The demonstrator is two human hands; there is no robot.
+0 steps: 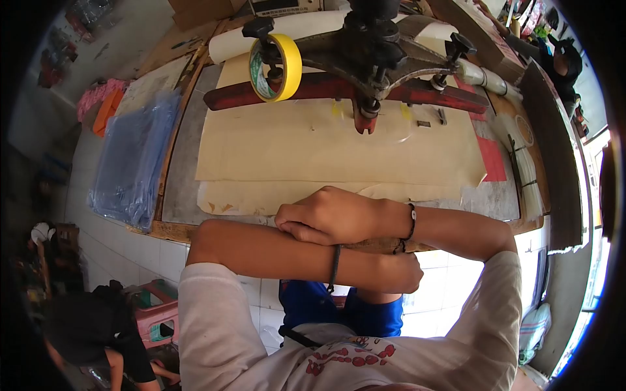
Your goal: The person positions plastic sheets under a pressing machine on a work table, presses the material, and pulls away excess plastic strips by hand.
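My forearms are crossed at the table's front edge. My left hand (402, 273) lies at the right, closed in a loose fist, its fingers mostly turned out of sight. Across my left forearm rests my right hand (323, 216), its fingers curled and nothing visible in them. Just beyond them, beige sheets (326, 153) lie on a grey board (177, 189). Over the sheets stands a dark metal press frame (326, 55) with a red bar (313, 88) and black knobs. A yellow roll of tape (289, 68) hangs from its left knob.
Folded clear blue plastic (134, 156) lies at the table's left. Bundled white strips (528, 173) and a dark upright panel (554, 163) are at the right. A person (91, 326) and a pink stool (156, 311) are at lower left; another person (566, 65) is at upper right.
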